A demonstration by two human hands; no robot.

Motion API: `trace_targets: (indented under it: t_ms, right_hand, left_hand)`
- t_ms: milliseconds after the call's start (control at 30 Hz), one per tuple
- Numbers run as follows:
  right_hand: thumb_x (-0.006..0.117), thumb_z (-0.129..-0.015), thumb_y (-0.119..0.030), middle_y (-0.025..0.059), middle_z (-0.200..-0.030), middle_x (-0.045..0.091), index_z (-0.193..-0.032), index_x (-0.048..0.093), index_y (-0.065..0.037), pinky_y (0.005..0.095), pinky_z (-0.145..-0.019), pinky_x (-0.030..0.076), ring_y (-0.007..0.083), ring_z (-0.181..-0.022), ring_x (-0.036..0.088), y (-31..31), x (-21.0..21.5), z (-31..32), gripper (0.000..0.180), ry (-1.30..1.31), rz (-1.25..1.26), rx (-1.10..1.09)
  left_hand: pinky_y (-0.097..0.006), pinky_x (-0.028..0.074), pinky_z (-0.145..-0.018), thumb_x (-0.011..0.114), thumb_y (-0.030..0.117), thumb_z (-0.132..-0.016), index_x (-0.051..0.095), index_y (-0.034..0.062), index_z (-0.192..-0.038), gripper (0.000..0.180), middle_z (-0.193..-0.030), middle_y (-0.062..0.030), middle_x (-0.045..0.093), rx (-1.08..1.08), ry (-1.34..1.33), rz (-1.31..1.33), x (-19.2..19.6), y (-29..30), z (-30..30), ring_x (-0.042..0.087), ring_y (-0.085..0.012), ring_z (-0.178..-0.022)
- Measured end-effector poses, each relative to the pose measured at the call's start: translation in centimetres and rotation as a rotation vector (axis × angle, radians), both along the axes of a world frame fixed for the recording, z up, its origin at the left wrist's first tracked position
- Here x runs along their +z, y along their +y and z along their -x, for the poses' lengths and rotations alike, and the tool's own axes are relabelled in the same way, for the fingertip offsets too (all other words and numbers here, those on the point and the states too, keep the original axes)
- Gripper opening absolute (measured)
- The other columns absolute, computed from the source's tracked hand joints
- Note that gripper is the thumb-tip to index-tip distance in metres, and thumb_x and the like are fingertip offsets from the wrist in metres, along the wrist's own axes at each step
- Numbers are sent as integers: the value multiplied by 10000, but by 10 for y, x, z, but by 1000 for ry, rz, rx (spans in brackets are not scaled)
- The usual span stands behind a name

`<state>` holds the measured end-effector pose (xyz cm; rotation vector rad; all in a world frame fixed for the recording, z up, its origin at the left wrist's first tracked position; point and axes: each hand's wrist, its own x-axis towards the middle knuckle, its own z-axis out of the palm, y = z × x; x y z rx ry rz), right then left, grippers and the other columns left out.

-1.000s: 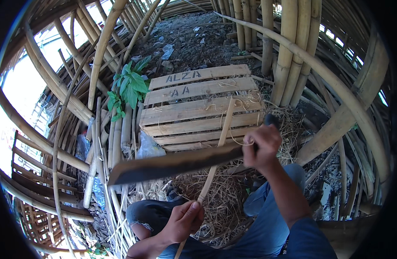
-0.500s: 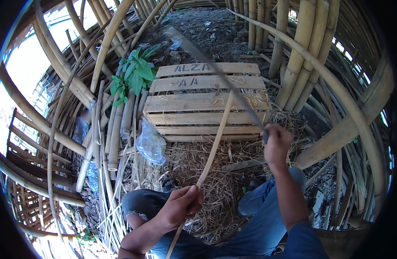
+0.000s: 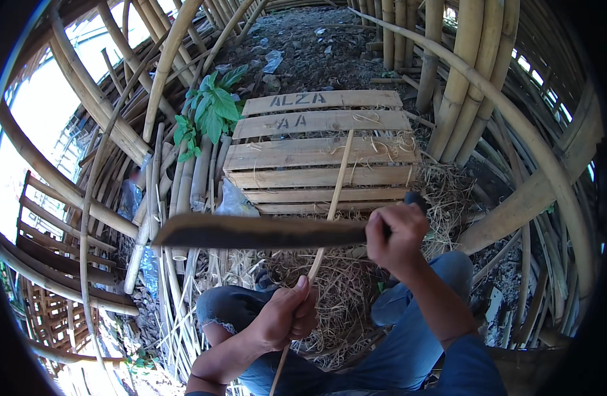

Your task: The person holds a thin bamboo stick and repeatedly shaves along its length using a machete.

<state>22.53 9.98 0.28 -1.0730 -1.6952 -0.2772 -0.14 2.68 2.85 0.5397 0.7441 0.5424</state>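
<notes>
My left hand (image 3: 291,315) is closed round a long, thin bamboo strip (image 3: 340,173). Its far end reaches over the slatted wooden crate (image 3: 277,155), and its near end runs down past my lap. In my right hand (image 3: 397,239) is the handle of a machete (image 3: 264,232), with the wide dark blade lying crosswise and pointing left. The blade passes over the strip, above my left hand; whether it touches the strip I cannot tell. Curled shavings (image 3: 399,142) lie on top of the crate.
Loose shavings (image 3: 343,310) cover the ground between my knees. At left are bamboo poles (image 3: 198,175), a leafy green plant (image 3: 214,109) and a clear plastic bag (image 3: 236,200), partly behind the blade. Thick upright bamboo (image 3: 472,79) and a slanting board (image 3: 514,211) stand at right.
The machete has swung from pointing away over the crate to lying crosswise, pointing left. My right hand has come slightly left and down. My left hand still grips the bamboo strip.
</notes>
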Motion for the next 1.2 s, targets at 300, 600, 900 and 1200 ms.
trace_targets:
  t_ms: [300, 600, 900, 1200]
  right_hand:
    - [571, -667, -58, 65, -522, 537, -575, 535, -57, 342, -485, 340, 229, -454, 510, -22, 18, 11, 98, -76, 63, 95]
    - [582, -661, -103, 35, -466, 469, -533, 513, -96, 333, -453, 303, 199, -418, 467, 3, -5, -5, 145, 17, -99, -111]
    - [567, -667, -85, 43, -483, 496, -537, 523, -85, 326, -463, 342, 207, -421, 481, 25, 4, -40, 137, 58, -55, -219]
    - [566, -677, -120, 27, -451, 487, -545, 547, -112, 311, -441, 353, 178, -381, 475, 12, 6, -14, 134, 0, -168, -23]
  left_hand:
    - [-255, 169, -382, 261, 471, -1014, 354, 117, -654, 513, -504, 26, 254, -17, 13, 16, 1, -1, 2, 215, -90, -420]
    - [-253, 183, -383, 264, 470, -1012, 363, 119, -654, 511, -496, 25, 256, -6, -1, 112, -2, 0, 2, 220, -94, -414]
    - [-258, 201, -383, 271, 457, -1015, 364, 115, -652, 508, -493, 15, 279, -73, -15, 71, 1, -8, 4, 231, -100, -410]
    - [-252, 198, -390, 273, 456, -1016, 365, 112, -656, 506, -516, 21, 266, -80, -5, 71, 1, -11, 9, 243, -98, -420]
